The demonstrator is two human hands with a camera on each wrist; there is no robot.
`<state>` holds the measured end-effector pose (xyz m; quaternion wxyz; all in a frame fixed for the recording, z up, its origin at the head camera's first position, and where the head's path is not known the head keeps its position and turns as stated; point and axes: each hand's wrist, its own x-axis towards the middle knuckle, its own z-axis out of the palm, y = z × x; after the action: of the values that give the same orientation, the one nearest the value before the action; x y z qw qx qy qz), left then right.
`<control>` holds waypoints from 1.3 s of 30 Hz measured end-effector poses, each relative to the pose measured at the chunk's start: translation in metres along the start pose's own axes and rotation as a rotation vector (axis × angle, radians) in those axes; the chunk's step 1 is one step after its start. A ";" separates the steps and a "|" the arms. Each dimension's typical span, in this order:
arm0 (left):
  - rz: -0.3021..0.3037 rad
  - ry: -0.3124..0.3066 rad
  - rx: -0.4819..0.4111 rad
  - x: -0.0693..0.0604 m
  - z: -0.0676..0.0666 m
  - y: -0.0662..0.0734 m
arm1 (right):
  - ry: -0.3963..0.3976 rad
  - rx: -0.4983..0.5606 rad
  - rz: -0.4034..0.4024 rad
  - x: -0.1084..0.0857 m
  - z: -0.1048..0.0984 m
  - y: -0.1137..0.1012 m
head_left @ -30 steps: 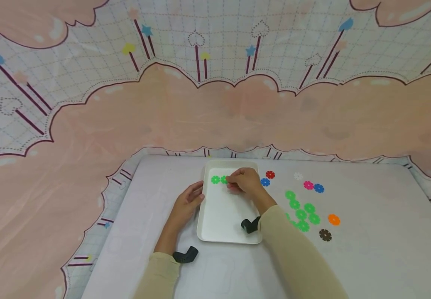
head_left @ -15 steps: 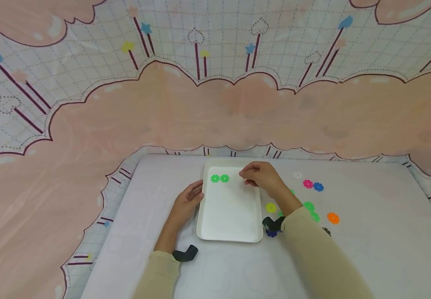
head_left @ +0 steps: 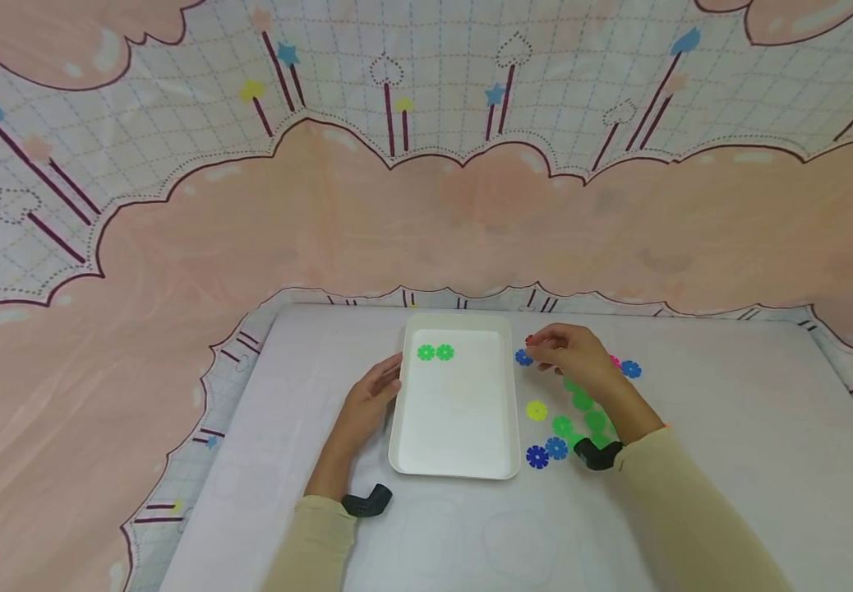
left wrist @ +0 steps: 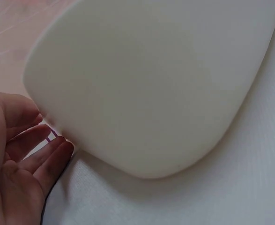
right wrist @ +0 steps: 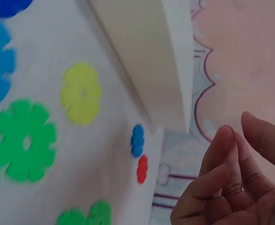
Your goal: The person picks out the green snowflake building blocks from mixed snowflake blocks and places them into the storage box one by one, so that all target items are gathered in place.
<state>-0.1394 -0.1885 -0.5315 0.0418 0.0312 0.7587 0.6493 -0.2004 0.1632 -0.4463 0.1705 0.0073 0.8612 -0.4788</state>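
A white rectangular tray [head_left: 456,423] lies on the table with two green flower-shaped discs [head_left: 435,353] side by side near its far left corner. My left hand [head_left: 369,407] touches the tray's left rim with its fingertips; the left wrist view shows the fingers [left wrist: 53,157] against the tray's edge. To the right of the tray, my right hand [head_left: 573,355] is above the table beside a blue disc [head_left: 523,358] and a partly hidden red disc [right wrist: 142,169]. Its fingers [right wrist: 217,150] are bent loosely and nothing is between thumb and fingertips.
Right of the tray lie a yellow disc [head_left: 537,410], several green discs [head_left: 562,426], two blue discs [head_left: 537,457] near the front, and a further blue disc [head_left: 631,369]. My right forearm covers part of this group. A patterned cloth [head_left: 426,222] hangs behind the table.
My right hand has moved right, away from over the tray, to above the loose discs. The two green discs stay in the tray. My left hand keeps its place at the rim.
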 end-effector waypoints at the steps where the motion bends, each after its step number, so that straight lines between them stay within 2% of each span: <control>1: 0.006 -0.001 -0.004 0.000 0.000 0.000 | 0.007 -0.008 0.001 -0.002 -0.003 0.003; 13: 0.038 -0.031 -0.045 0.001 -0.003 -0.001 | 0.025 -0.121 0.022 -0.011 -0.026 0.042; 19: 0.002 0.001 -0.033 0.000 -0.003 0.001 | 0.045 -0.143 0.056 -0.008 -0.027 0.058; 23: -0.015 0.002 -0.035 -0.001 -0.001 0.003 | 0.054 -0.165 0.071 -0.008 -0.029 0.068; 30: -0.006 0.002 -0.028 0.000 0.000 0.004 | 0.028 -0.163 0.081 -0.007 -0.033 0.076; 35: -0.008 0.001 -0.028 0.001 0.000 0.003 | 0.000 -0.164 0.119 -0.005 -0.033 0.077; 39: -0.006 0.001 -0.022 0.001 0.001 0.003 | -0.007 -0.176 0.107 -0.006 -0.034 0.076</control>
<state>-0.1402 -0.1869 -0.5289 0.0437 0.0282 0.7518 0.6574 -0.1916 0.2335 -0.4906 0.1989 0.0366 0.8977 -0.3914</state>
